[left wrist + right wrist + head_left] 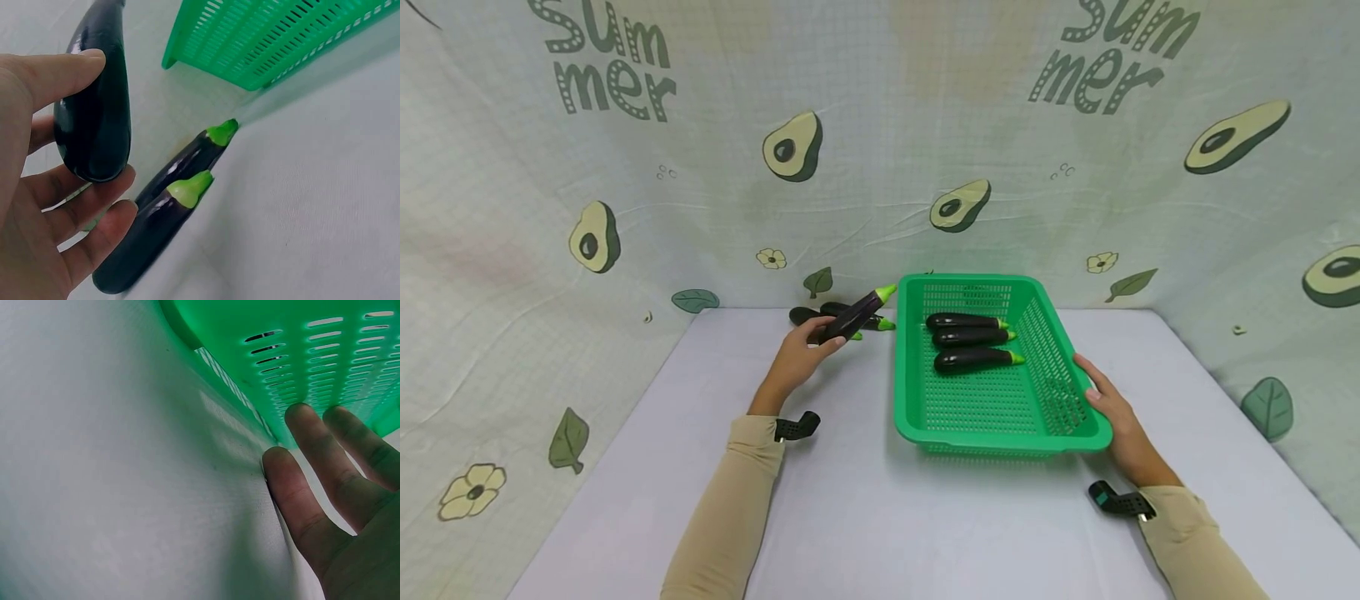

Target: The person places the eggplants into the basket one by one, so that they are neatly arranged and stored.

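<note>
My left hand (797,358) pinches a dark purple eggplant (850,318) between thumb and fingers, its green stem end tilted up toward the basket. In the left wrist view the thumb lies across the held eggplant (97,125). Below it, two more eggplants (147,237) lie on the table, partly hidden by the hand. Three eggplants (973,360) lie side by side inside a green plastic basket (985,417). At the basket's right side is my right hand (1116,421), its fingers (325,453) fairly straight at the outer wall, under the rim.
A white-covered table (850,517) carries everything. Behind and beside it hangs a pale cloth (865,150) printed with avocados, leaves and lettering. The basket's raised rim (904,358) stands just right of the loose eggplants.
</note>
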Motion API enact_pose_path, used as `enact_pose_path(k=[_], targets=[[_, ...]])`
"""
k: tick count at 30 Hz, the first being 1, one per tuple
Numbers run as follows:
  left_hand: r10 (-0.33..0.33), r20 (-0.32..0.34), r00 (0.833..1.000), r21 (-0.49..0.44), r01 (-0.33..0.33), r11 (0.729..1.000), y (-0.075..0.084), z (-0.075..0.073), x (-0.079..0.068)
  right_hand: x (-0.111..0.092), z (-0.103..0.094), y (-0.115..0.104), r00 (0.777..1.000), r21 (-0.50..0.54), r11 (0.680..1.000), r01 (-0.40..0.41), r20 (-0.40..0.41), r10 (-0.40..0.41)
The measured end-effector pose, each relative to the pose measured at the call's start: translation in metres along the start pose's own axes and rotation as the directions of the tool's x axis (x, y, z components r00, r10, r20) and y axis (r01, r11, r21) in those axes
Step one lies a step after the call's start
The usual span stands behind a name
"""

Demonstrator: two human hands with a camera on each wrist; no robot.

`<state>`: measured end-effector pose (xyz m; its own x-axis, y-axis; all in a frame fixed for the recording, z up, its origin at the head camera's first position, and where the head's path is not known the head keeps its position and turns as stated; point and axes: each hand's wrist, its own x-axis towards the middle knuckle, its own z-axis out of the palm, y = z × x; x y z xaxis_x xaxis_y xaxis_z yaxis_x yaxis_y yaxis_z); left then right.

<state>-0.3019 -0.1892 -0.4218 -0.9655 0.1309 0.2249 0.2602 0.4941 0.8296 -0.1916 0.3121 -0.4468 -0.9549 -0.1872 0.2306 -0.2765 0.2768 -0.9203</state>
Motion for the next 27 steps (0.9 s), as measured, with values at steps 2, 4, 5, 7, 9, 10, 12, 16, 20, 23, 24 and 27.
enact_pose_path(k=[2,4,5,7,9,10,12,16,20,23,24,27], targets=[[0.009,0.009,1.0,-0.001,-0.009,1.0,0.002,0.001,0.001,0.0,-0.001,0.0,1.0,-0.002,1.0,-0.002,-0.005,0.002],[0.012,0.015,1.0,-0.004,-0.012,1.0,0.003,0.002,0.001,0.0,-0.001,0.0,1.0,0.0,1.0,0.002,-0.006,-0.002],[0.013,0.019,1.0,-0.005,-0.012,1.0,0.004,0.003,0.001,0.0,-0.001,0.0,1.0,0.004,1.0,0.004,-0.007,-0.004],[0.013,0.021,1.0,-0.007,-0.013,1.0,0.006,0.003,0.0,0.0,0.0,0.0,1.0,0.009,1.0,0.008,-0.005,-0.008],[0.019,0.024,1.0,-0.009,-0.019,1.0,0.008,0.004,-0.001,-0.001,0.001,0.0,1.0,0.01,1.0,0.01,-0.001,-0.01],[0.024,0.027,0.999,-0.007,-0.024,1.0,0.01,0.004,-0.002,-0.001,0.001,0.0,1.0,0.013,1.0,0.008,-0.001,-0.008],[0.037,0.032,0.999,-0.002,-0.037,0.999,0.013,0.005,-0.002,-0.002,0.0,0.0,1.0,0.006,1.0,0.006,-0.003,-0.006],[0.037,0.044,0.998,0.011,-0.038,0.999,0.019,0.008,-0.003,-0.001,0.0,0.001,1.0,-0.002,1.0,-0.001,-0.003,0.001],[0.027,0.044,0.999,0.011,-0.027,1.0,0.022,0.01,-0.003,0.0,0.0,0.001,1.0,-0.001,1.0,0.0,0.004,0.0],[0.029,0.044,0.999,0.011,-0.03,0.999,0.024,0.01,-0.003,0.0,0.0,0.001,1.0,-0.003,1.0,-0.002,0.007,0.002],[0.03,0.043,0.999,0.011,-0.03,0.999,0.025,0.011,-0.004,0.0,0.0,0.0,1.0,-0.003,1.0,-0.004,0.007,0.004],[0.04,0.045,0.998,0.014,-0.04,0.999,0.028,0.012,-0.004,-0.001,0.0,0.0,1.0,-0.011,1.0,-0.009,0.007,0.009]])
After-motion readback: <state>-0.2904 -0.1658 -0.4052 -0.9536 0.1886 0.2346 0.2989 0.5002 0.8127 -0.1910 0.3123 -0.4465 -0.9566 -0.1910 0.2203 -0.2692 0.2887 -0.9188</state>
